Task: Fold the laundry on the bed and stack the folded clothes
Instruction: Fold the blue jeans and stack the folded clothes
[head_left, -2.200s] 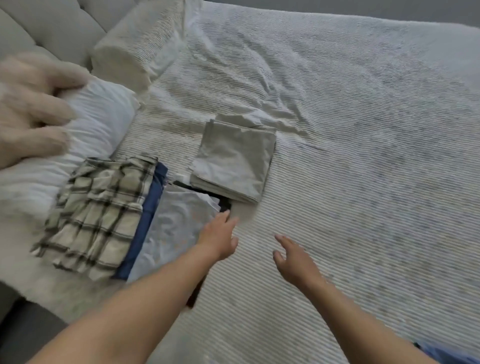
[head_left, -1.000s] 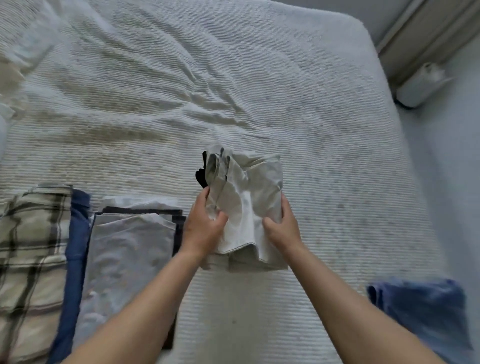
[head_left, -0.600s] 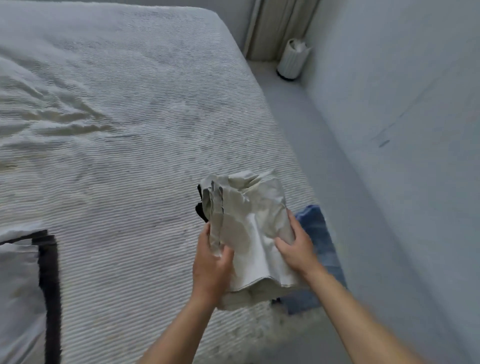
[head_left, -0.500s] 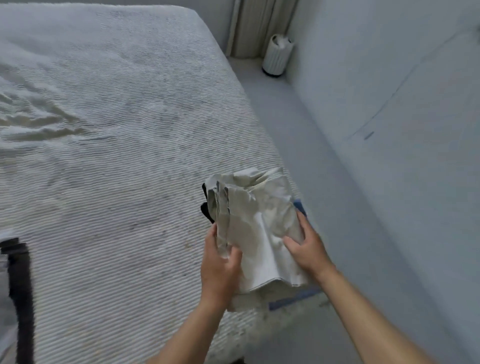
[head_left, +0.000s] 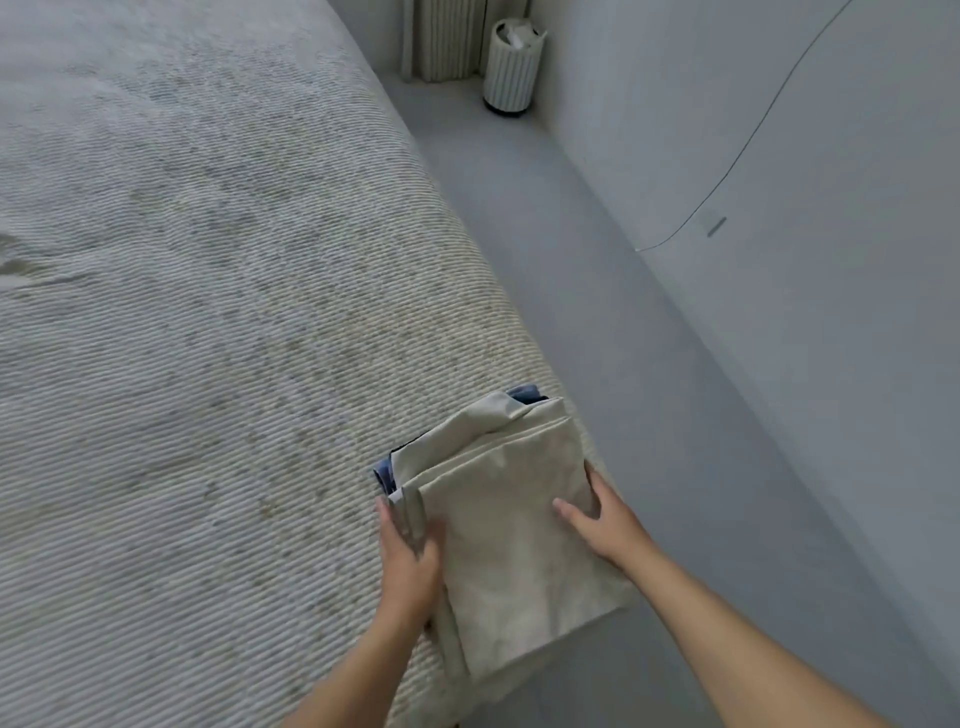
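A folded beige garment (head_left: 509, 540) lies on top of a folded blue garment (head_left: 525, 392) at the bed's near right corner. Only slivers of the blue one show at the far and left edges, with a dark layer between. My left hand (head_left: 408, 561) grips the beige garment's left edge, fingers tucked under the folds. My right hand (head_left: 597, 525) holds its right edge, thumb on top and fingers around the side. The ribbed white bedspread (head_left: 208, 338) covers the rest of the bed.
The bed's right edge drops to a grey floor strip (head_left: 597, 312) beside a grey wall (head_left: 805, 208). A white ribbed bin (head_left: 511, 65) stands at the far end of that strip, next to a curtain (head_left: 447, 39). A thin cable runs across the wall.
I lifted the beige stack from beside the other folded piles and carried it right across the bed. It now rests on the blue garment at the bed's corner, flattened out.
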